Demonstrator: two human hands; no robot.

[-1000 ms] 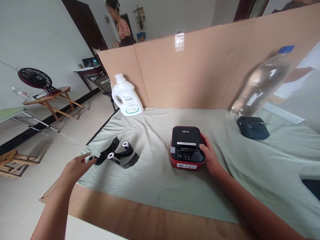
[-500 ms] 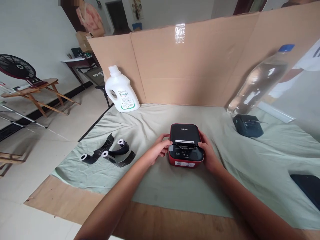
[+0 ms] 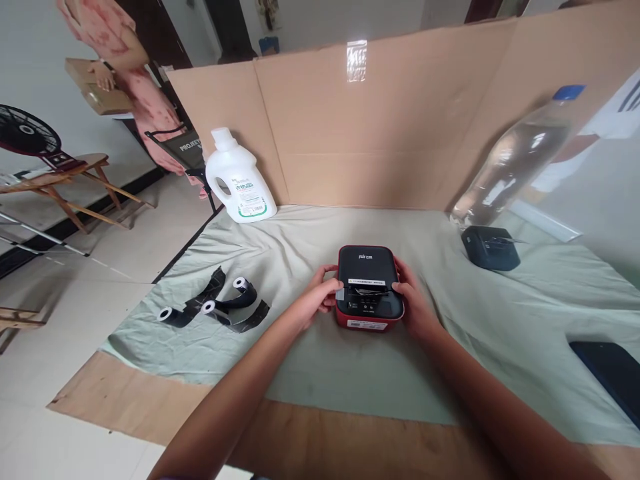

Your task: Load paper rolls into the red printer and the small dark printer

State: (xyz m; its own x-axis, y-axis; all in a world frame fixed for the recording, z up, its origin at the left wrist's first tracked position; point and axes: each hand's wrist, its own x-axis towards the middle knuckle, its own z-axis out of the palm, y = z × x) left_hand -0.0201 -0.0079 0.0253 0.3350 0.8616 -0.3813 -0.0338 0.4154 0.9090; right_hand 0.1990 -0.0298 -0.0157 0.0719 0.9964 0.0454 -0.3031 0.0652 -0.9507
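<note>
A red and black label printer rests on the pale green cloth, its lid down and a dark strip showing at the slot. My left hand grips its left side, thumb on the edge near a small grey patch. On the opposite side my right hand is closed round the body, with the thumb on the top edge. The fingers of the right hand are partly hidden behind the printer. Left of my left arm lie several dark label rolls with white cores and loose tails.
A white detergent bottle and a tilted clear bottle with a blue cap stand by the cardboard screen. A second dark printer and a phone are at right. Behind, a person carries a cardboard box.
The person in the background has come further into view with the box in hand. My view has shifted slightly; both hands stay on the printer.
</note>
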